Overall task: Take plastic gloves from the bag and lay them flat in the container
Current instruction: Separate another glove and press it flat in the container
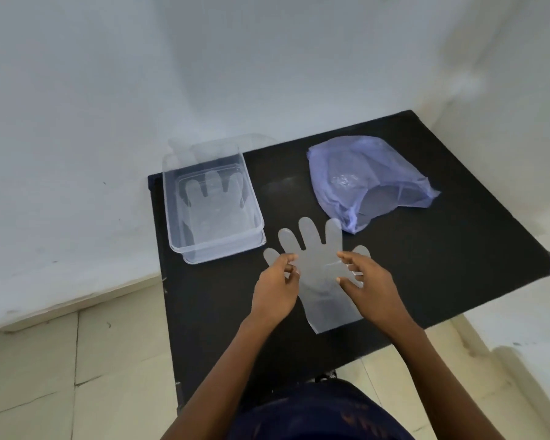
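The black desk (426, 265) carried a clear container (172, 217) beyond the left grip (275, 287), a crumpled purple bag (365, 182) beyond the right grip (367, 282), and a translucent glove (315, 265) spread flat between both grips.

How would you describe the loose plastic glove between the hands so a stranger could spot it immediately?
Start at the black tabletop. Near its front edge, between the clear rectangular plastic container on the left and the crumpled purple plastic bag farther back, lies a translucent whitish plastic glove, fingers pointing away. Unlike the glove in the container, it is outside, with the left hand and right hand at its sides.
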